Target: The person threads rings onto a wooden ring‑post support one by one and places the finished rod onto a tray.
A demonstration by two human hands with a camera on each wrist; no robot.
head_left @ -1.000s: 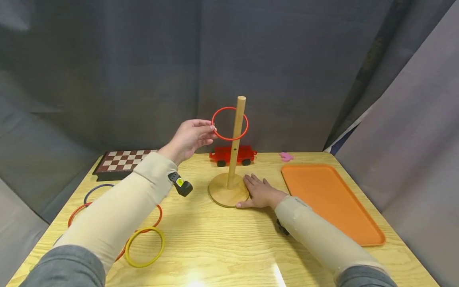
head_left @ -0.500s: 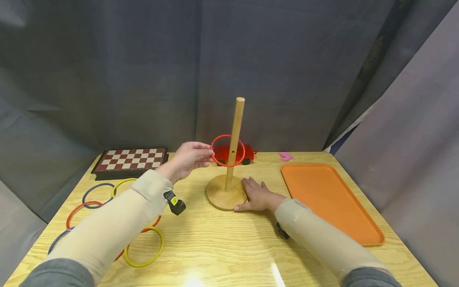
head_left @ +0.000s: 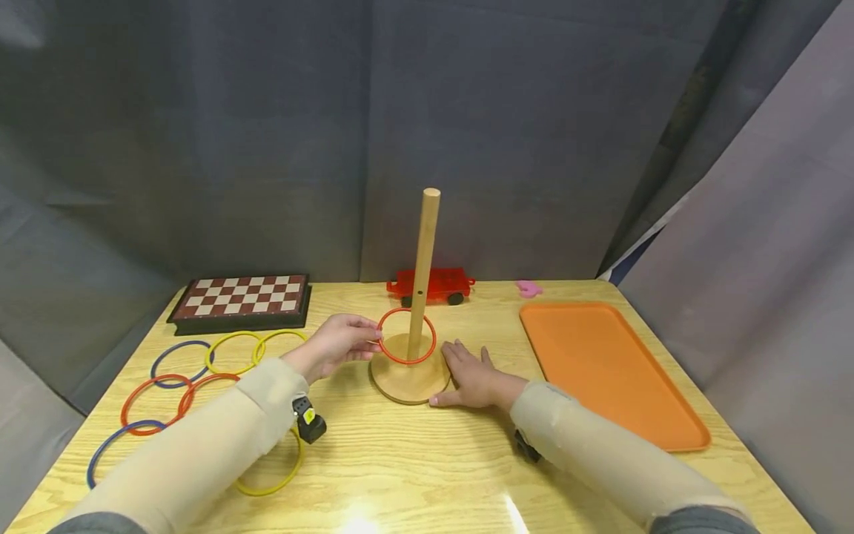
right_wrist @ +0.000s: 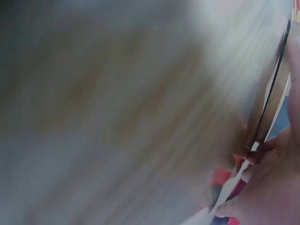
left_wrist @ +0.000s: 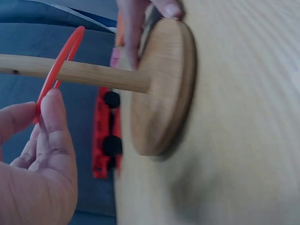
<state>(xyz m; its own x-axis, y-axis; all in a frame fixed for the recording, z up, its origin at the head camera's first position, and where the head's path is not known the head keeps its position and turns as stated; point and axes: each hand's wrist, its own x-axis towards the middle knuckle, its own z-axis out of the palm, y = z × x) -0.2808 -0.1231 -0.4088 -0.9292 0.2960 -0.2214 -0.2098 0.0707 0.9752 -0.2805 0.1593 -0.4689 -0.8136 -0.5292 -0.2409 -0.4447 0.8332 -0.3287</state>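
Observation:
My left hand [head_left: 336, 343] pinches the left side of a thin red ring [head_left: 435, 340] between thumb and fingers. The ring encircles the lower part of an upright wooden post [head_left: 423, 259], above its round wooden base [head_left: 400, 386]. In the left wrist view the ring [left_wrist: 55, 72] is tilted, apart from the base [left_wrist: 161, 89]. My right hand [head_left: 475, 378] rests against the base's right edge, fingers extended and spread. The right wrist view is blurred and shows part of the right hand [right_wrist: 272, 183] along the base's edge.
Several red, blue and yellow rings lie on the left of the table, among them a blue ring [head_left: 152, 363], partly under the left arm. Behind them sits a checkered board box [head_left: 243, 297]. A red toy wagon [head_left: 443, 284], a pink piece [head_left: 529, 288] and an orange tray [head_left: 600, 363] are also there.
My left hand has lowered the red ring along the post from near its top. The stand has shifted slightly left and nearer, with my right hand still on its base.

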